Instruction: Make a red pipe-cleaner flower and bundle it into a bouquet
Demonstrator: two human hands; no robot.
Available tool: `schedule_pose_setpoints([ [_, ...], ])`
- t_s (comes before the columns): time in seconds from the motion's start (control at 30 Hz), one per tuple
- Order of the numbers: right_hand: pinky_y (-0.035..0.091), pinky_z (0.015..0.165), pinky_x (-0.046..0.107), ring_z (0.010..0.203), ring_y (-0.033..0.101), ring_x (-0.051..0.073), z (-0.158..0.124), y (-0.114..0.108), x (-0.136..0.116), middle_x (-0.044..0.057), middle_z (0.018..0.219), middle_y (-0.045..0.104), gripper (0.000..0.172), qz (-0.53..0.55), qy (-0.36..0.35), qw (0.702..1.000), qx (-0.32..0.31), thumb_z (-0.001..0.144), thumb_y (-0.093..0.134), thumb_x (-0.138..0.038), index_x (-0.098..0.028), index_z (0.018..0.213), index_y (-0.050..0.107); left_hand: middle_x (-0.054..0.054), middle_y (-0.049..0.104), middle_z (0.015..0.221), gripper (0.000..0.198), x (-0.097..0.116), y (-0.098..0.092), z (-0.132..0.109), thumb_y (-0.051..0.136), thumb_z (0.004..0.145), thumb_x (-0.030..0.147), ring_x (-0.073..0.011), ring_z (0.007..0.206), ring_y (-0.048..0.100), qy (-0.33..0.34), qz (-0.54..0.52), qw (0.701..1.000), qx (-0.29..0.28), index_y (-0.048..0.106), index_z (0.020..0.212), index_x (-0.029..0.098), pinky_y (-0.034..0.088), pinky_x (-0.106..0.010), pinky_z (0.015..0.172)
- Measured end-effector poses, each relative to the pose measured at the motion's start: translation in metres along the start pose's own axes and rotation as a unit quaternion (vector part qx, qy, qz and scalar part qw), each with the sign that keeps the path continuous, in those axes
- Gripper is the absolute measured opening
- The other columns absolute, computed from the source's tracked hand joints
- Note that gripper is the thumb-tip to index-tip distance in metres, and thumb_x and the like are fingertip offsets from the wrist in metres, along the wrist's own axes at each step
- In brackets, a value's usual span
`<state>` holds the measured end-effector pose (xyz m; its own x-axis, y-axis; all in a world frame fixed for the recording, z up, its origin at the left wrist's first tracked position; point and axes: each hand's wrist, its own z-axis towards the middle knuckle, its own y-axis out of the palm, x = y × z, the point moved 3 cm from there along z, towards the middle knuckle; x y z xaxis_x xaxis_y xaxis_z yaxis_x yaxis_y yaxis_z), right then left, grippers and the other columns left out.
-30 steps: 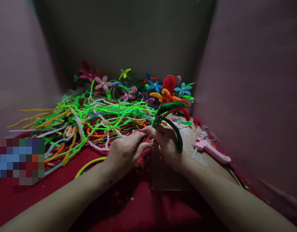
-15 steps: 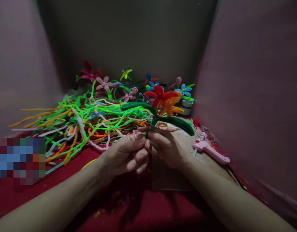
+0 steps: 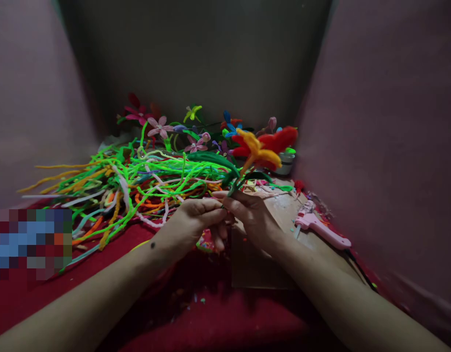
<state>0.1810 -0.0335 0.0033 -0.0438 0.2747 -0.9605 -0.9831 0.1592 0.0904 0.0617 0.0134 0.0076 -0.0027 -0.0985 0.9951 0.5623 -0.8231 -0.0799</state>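
Observation:
A pipe-cleaner flower (image 3: 264,145) with red and orange petals and dark green leaves rises from between my two hands. My left hand (image 3: 196,220) pinches its green stem from the left, fingers closed. From the right, my right hand (image 3: 251,216) grips the same stem just below the leaves. One dark green leaf (image 3: 210,159) arches out to the left over the heap of loose pipe cleaners. The stem's lower end is hidden inside my fingers.
A big tangle of green, orange, white and pink pipe cleaners (image 3: 130,183) covers the red cloth (image 3: 218,318) on the left. Several finished flowers (image 3: 159,127) stand along the back. A pink glue gun (image 3: 322,230) lies at right on a cardboard sheet (image 3: 254,266). A small jar (image 3: 284,164) sits behind the flower.
The flower has turned in my fingers: its red petals swung from upright to the right, and the dark green leaf moved from the right side to the left.

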Motion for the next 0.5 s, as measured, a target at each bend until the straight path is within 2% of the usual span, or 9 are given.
schedule_pose_setpoints([
  [0.1,0.045,0.058,0.025,0.060,0.056,0.011,-0.002,0.003,0.003,-0.002,0.065,0.057,0.026,0.057,0.018,0.997,-0.053,0.079,0.059,-0.038,-0.022,0.097,0.068,-0.001,0.062,0.054,0.023,-0.006,0.003,0.001,0.054,0.083,0.031,-0.0093,0.037,0.053,-0.035,-0.229,0.968,-0.094,0.062,0.071,0.013,0.045,-0.021,0.044],
  [0.2,0.045,0.050,0.024,0.050,0.054,0.011,-0.004,0.008,0.004,-0.003,0.061,0.053,0.028,0.125,0.019,0.984,-0.124,0.084,0.053,-0.039,-0.023,0.104,0.064,-0.002,0.063,0.056,0.019,-0.014,0.005,0.000,0.053,0.085,0.028,-0.0076,0.036,0.051,-0.025,-0.327,0.936,-0.128,0.063,0.079,0.013,0.046,-0.020,0.043],
  [0.37,0.045,0.057,0.024,0.057,0.055,0.010,-0.004,0.009,0.001,-0.002,0.065,0.056,0.021,0.152,0.009,0.978,-0.139,0.084,0.054,-0.030,-0.019,0.098,0.066,-0.002,0.063,0.053,0.020,-0.015,0.006,-0.004,0.050,0.087,0.025,-0.0055,0.029,0.043,0.004,-0.350,0.926,-0.140,0.064,0.083,0.011,0.044,-0.018,0.036],
  [0.43,0.044,0.060,0.024,0.058,0.053,0.010,-0.003,0.008,-0.001,-0.002,0.063,0.056,0.016,0.168,-0.013,0.977,-0.129,0.082,0.056,-0.025,-0.020,0.091,0.068,-0.001,0.061,0.048,0.023,-0.009,0.004,-0.004,0.051,0.086,0.028,-0.0039,0.024,0.036,-0.003,-0.323,0.935,-0.145,0.065,0.082,0.010,0.040,-0.018,0.033],
  [0.5,0.043,0.060,0.025,0.057,0.049,0.010,-0.001,0.005,-0.001,-0.002,0.060,0.054,0.012,0.170,-0.024,0.980,-0.100,0.079,0.058,-0.022,-0.021,0.085,0.070,-0.001,0.060,0.046,0.027,-0.003,0.002,-0.003,0.050,0.087,0.032,-0.0042,0.022,0.036,-0.016,-0.253,0.957,-0.143,0.065,0.082,0.010,0.039,-0.018,0.033],
])
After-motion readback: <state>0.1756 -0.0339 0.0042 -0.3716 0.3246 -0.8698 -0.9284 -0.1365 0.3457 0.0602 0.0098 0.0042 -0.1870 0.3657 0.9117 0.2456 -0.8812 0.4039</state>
